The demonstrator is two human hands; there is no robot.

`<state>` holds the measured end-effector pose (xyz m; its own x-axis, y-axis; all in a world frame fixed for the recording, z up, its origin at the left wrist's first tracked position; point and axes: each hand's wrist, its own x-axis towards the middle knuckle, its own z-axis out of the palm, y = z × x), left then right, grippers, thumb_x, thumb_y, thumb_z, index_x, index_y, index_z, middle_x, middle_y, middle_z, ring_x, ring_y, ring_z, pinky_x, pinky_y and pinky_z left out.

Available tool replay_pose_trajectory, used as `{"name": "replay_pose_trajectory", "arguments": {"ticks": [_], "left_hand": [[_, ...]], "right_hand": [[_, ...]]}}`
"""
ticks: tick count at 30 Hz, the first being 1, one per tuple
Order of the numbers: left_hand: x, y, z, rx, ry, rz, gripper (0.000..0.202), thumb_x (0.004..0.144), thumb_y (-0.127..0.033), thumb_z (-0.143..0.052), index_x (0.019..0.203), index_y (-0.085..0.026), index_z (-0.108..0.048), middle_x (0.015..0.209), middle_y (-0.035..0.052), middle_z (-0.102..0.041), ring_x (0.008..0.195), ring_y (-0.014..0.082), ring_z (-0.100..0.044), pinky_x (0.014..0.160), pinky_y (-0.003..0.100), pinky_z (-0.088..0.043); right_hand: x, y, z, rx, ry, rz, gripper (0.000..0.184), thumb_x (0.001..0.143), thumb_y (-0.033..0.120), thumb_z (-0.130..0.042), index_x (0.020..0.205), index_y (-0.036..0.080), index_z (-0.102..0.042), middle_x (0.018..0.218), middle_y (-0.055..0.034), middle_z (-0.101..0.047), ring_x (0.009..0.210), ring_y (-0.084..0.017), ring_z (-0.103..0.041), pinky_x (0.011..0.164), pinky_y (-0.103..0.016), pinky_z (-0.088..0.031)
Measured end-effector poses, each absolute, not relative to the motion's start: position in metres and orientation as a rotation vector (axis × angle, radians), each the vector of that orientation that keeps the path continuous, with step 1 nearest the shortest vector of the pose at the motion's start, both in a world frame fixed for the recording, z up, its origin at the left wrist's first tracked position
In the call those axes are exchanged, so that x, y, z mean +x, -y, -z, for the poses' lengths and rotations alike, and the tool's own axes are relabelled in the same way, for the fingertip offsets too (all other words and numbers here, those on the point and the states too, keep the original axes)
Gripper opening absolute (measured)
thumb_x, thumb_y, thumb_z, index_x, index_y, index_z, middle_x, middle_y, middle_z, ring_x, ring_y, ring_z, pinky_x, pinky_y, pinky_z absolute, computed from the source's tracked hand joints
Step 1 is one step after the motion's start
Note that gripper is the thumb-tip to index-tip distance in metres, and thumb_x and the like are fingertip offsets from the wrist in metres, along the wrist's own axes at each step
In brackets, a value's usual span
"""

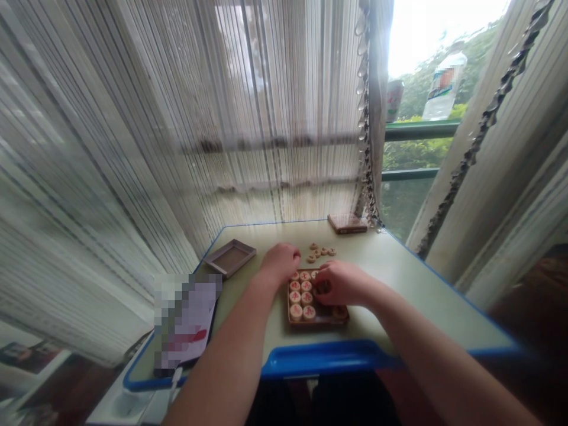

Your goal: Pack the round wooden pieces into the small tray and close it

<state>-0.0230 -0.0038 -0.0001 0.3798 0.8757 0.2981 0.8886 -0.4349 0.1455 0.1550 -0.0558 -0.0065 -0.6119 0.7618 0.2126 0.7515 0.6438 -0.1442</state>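
Observation:
A shallow brown box (317, 322) stands near the front of the table, holding round wooden Chinese chess pieces (295, 297) with red characters in rows on its left side. My right hand (344, 284) reaches over the right part of the box, fingers bent down around a Chinese chess piece, which they mostly cover. At the box's far left corner is my left hand (281, 262), its fingers curled inward; whatever they hold is hidden. Several loose Chinese chess pieces (317, 253) lie on the table just beyond the box.
On the left of the table (426, 302) lies an open tray-like lid (231, 258). A tablet-like device (189, 325) with a white cable rests at the left edge. A flat brown case (347, 223) sits at the far edge, near string curtains (284, 106).

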Motion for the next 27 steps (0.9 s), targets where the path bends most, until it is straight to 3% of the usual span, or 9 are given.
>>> {"name": "replay_pose_trajectory", "arguments": {"ticks": [27], "left_hand": [[-0.0203,0.006,-0.0005,-2.582,1.651,0.433,0.028,0.077,-0.024,-0.043,0.086,-0.022,-0.069,0.091,0.004,-0.067,0.086,0.0176,-0.06,0.074,0.026,-0.045]], "right_hand": [[0.1575,0.0497,0.007,-1.356,2.607,-0.086,0.017,0.066,0.037,-0.057,0.064,0.021,-0.061,0.067,-0.0017,-0.061,0.058,-0.012,-0.047,0.052,-0.023,-0.029]]}}
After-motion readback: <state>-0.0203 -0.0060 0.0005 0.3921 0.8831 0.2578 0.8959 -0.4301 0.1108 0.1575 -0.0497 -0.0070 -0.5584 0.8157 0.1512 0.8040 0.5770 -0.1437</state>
